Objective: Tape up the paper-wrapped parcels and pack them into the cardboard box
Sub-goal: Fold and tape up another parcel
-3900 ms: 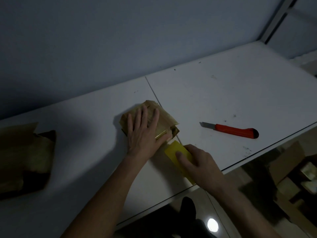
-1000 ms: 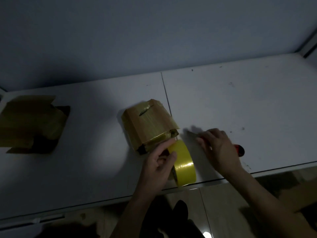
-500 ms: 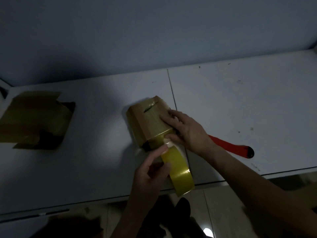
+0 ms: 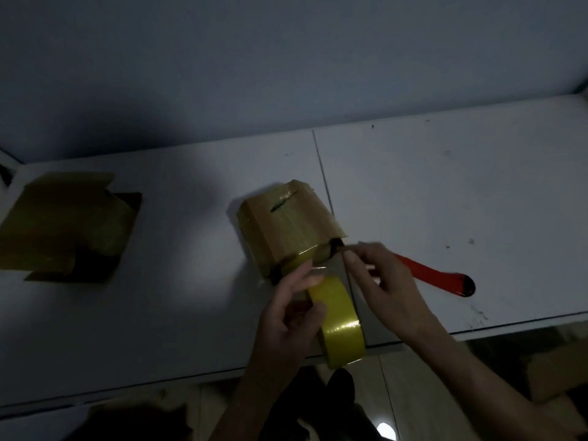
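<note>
Lying near the middle of the white worktop [image 4: 159,313], just left of the seam between its two panels, was the paper-wrapped parcel [image 4: 286,224], brown and glossy with tape along its top. The light was dim, so its creases and a dark slit near the far end were hard to read. Its near end sat in shadow, and whether that end was sealed could not be told.

The left hand [image 4: 286,316] kept its grip on the yellow tape roll [image 4: 340,323], fingers curled round its left side, the thumb up near the strip running from the roll to the parcel's near end. The roll stood on edge at the worktop's front edge, its lower part overhanging; the hand covered its core.

The right hand [image 4: 381,281] was blurred. Its grip was clenched round the red utility knife [image 4: 436,276], whose handle stuck out to the right above the worktop. The blade pointed toward the parcel's near right corner, though the tip was a faint streak and contact with the tape could not be made out.

At the far left stood the cardboard box [image 4: 66,227], flaps open, its interior dark and its contents unseen. Below the worktop, the floor [image 4: 429,393] showed only murky shapes and one bright glint.
</note>
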